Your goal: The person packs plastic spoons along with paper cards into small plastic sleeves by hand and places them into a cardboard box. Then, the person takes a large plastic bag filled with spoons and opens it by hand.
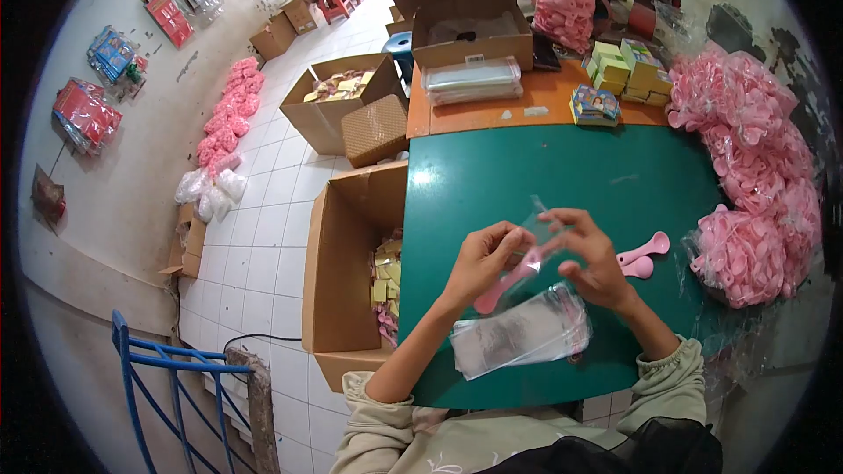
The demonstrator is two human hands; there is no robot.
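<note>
Black cloth (615, 452) below, left hand (483, 259) pinches pink spoon (490, 298) and clear bag (529, 265), half-open right hand (590, 253) touching bag.

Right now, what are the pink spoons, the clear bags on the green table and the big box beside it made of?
Pink spoons: probably smooth plastic, judging by their even colour and soft shine. Clear bags: thin, glossy plastic film, it seems; they're see-through with bright glints. Big box: looks like cardboard; dull, flat brown walls.
</note>
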